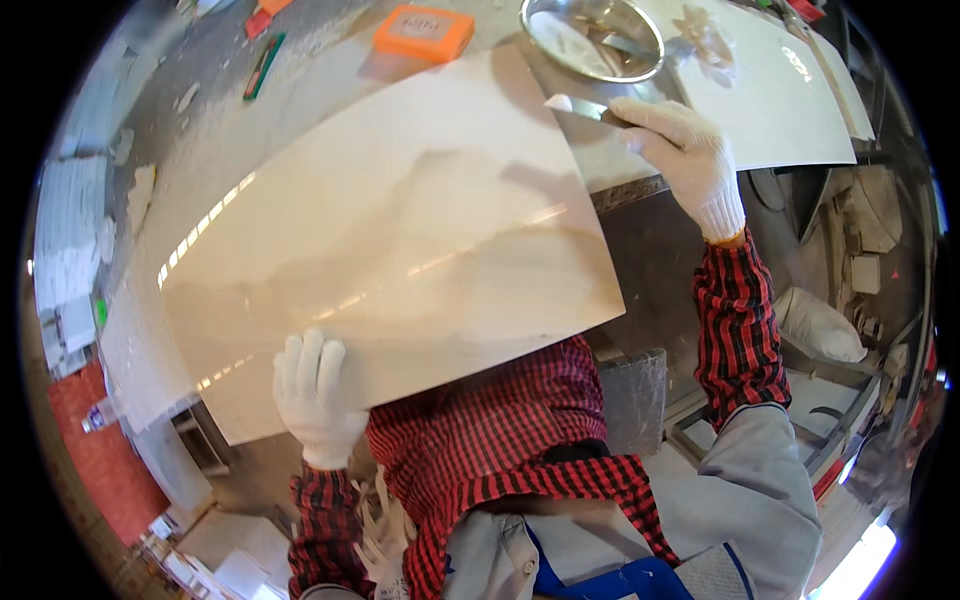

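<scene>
Red-and-black checked sleeves and a grey vest fill the bottom of the frame, closest to the lens, and above them a large glossy cream tile (400,240) takes up most of the centre, tilted with its near edge toward the person's chest. At the lower left of the frame the left hand (315,400), in a white knit glove, grips that near edge, fingers spread flat on the face and the thumb hidden beneath. At the upper right the right hand (685,155), gloved the same, is clenched around the handle of a flat-bladed scraper (585,108), its pale tip resting at the tile's far right corner. Just beyond the blade sits a round metal bowl (592,38), with what looks like another tool lying in it, and to its right lies a second white tile (770,100) with a smear of pale paste near its upper edge. An orange sanding block (424,32) rests on the grey worktop (300,80) at the upper middle. Judging by this, the work looks early: the big tile's visible face is clean, and I cannot tell whether the blade carries any paste.
</scene>
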The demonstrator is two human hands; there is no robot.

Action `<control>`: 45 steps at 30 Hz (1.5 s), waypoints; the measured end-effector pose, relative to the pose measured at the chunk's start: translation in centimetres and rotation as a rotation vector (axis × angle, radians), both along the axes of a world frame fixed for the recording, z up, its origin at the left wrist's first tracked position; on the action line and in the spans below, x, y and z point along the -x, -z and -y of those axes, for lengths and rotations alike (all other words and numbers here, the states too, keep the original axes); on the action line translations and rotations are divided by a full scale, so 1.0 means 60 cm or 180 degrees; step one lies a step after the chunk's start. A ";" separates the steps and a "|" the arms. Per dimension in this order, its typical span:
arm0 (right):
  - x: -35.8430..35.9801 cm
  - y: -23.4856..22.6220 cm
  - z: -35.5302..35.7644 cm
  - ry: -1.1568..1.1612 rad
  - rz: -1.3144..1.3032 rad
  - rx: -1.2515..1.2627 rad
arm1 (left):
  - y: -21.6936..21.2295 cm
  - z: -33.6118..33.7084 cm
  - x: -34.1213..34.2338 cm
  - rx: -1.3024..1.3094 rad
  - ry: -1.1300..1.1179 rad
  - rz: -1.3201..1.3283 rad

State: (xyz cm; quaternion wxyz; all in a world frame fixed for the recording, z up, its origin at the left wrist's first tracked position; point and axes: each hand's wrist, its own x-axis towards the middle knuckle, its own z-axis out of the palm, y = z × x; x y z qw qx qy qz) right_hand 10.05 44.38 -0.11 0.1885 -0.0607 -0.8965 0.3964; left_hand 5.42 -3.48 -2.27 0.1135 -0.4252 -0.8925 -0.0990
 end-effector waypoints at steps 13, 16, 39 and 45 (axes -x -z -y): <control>0.007 0.006 0.077 -0.1163 -0.0005 -0.0568 | -0.038 -0.024 0.025 -0.0010 0.0011 0.0161; 0.013 0.010 0.084 -0.1191 -0.0050 -0.0852 | -0.038 -0.024 0.027 0.0017 0.0024 0.0055; 0.007 0.001 0.009 0.0072 -0.0028 0.0019 | -0.017 -0.001 0.012 -0.0017 -0.0056 0.0184; 0.053 -0.037 -0.068 0.0301 0.0065 -0.2014 | -0.016 -0.003 0.004 -0.0027 -0.0013 0.0053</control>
